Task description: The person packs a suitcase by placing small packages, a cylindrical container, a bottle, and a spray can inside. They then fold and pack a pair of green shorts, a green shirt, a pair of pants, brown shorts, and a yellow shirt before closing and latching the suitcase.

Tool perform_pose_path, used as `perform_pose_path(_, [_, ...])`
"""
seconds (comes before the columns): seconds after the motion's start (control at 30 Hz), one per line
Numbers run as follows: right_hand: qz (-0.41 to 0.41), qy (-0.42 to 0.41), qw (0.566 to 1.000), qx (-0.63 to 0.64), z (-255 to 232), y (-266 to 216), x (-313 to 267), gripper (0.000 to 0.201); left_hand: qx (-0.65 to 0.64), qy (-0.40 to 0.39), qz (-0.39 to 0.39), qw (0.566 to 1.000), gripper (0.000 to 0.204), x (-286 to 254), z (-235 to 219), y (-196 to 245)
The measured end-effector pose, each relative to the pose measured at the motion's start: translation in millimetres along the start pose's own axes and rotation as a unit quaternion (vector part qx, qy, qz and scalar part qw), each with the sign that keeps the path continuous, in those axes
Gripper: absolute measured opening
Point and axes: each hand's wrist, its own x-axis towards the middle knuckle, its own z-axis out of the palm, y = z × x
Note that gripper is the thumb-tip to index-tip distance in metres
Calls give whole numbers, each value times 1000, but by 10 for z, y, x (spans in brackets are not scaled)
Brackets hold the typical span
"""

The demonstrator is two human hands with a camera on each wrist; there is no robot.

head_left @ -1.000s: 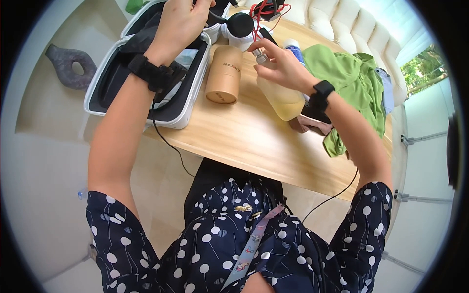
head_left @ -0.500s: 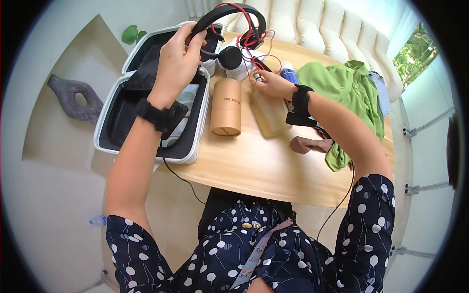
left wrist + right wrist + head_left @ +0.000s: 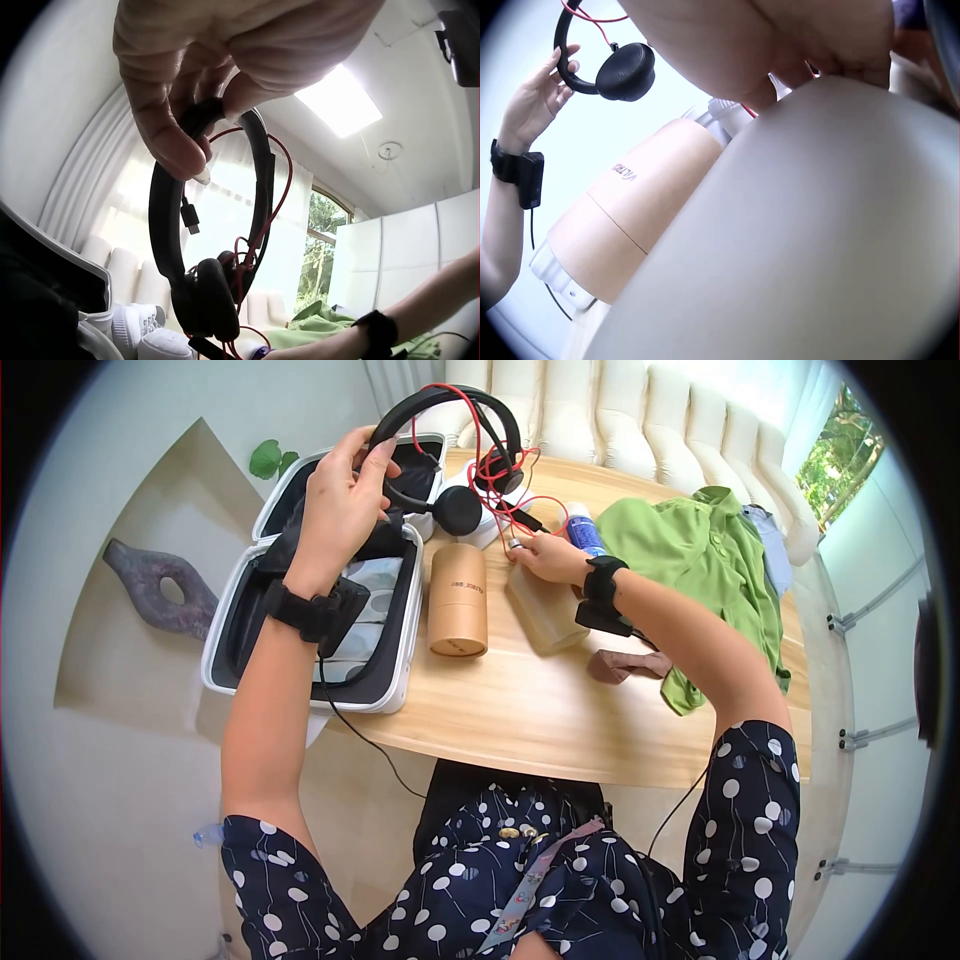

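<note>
My left hand [image 3: 340, 505] holds a pair of black headphones [image 3: 457, 510] up by the headband, above the far right corner of the open case. In the left wrist view, thumb and fingers pinch the band while the ear cups [image 3: 216, 300] hang below. A red cable [image 3: 492, 465] dangles from them in loops toward my right hand [image 3: 553, 558]. That hand grips the top of a frosted bottle [image 3: 545, 615] of pale yellow liquid, its silver cap showing by the fingers. The bottle's side fills much of the right wrist view.
A white case [image 3: 409, 660] lies open on the left. Right of it stands a brown cardboard tube [image 3: 457, 600], with white shoes [image 3: 139, 330] behind. A blue-and-white bottle [image 3: 583, 532], a green shirt [image 3: 680, 550] and a brown cloth [image 3: 625, 666] lie on the right.
The head view has tilted up, bringing the whole headphones into sight. My right fingers, spread around the cap of the slanted bottle earlier, have closed in at its top.
</note>
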Motion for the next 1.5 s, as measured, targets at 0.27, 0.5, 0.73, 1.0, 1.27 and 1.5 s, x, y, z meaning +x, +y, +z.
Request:
perform_pose_path(0.27, [-42,-53,996,-64,-518,-479,-447,40,-21,-7,-4,1000,29,0,-54,-20])
perform_pose_path(0.5, [-88,298,947,81,-1188,-998,-615,39,11,-27,20,999,29,35,-60,61])
perform_pose_path(0.73, [-200,309,928,60,-1473,-1156,-371,48,133,-21,184,974,28,72,80,231])
perform_pose_path(1.0, [-169,241,933,206,-1445,-1066,-327,38,197,-10,250,948,27,62,118,209])
perform_pose_path(1.27, [-34,292,824,485,-1395,-687,-609,30,37,6,-4,999,28,-15,-130,19])
perform_pose_path(1.5, [59,111,878,461,-951,-588,-723,30,-51,-15,-65,996,31,-53,-189,-137])
